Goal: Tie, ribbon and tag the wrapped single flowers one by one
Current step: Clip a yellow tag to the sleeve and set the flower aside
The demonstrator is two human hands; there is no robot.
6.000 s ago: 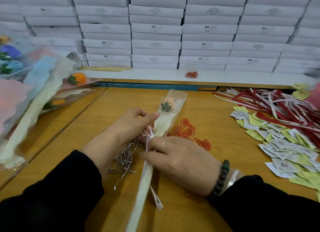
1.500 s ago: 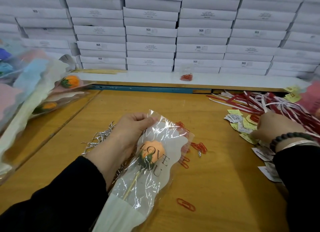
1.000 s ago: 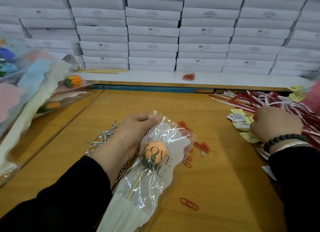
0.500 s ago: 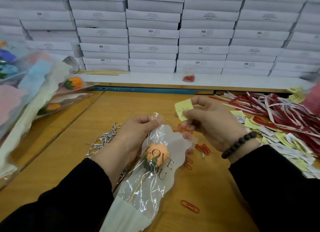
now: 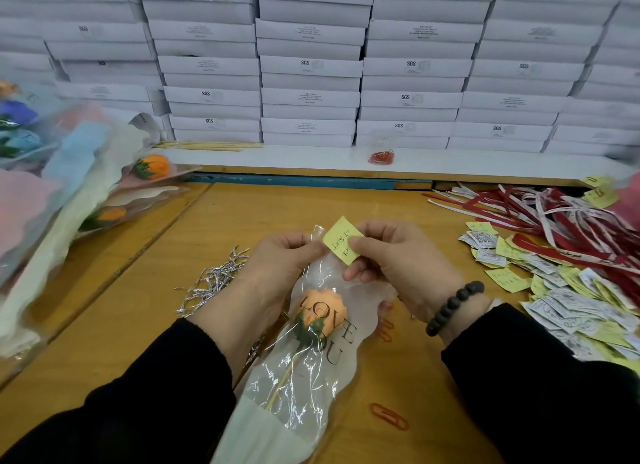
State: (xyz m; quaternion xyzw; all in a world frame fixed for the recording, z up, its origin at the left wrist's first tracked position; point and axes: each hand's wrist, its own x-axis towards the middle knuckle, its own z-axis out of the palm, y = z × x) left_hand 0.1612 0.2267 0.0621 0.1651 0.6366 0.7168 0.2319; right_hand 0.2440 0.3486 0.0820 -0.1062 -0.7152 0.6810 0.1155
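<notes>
The left hand (image 5: 280, 262) pinches the wrapped orange flower's (image 5: 320, 313) sleeve top steady, while the right hand (image 5: 394, 262) pinches a yellow tag (image 5: 341, 240) against it, probably for clipping.

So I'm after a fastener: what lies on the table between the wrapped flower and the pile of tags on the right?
In the head view, between the wrapped flower and the tags, one red paper clip lies on bare wood; the right hand hangs above that stretch.

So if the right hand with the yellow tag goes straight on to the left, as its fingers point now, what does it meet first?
Probably the top edge of the clear flower wrap, which the left hand pinches right beside the yellow tag held by the right hand. The gap looks very small, though depth is unclear.
</notes>
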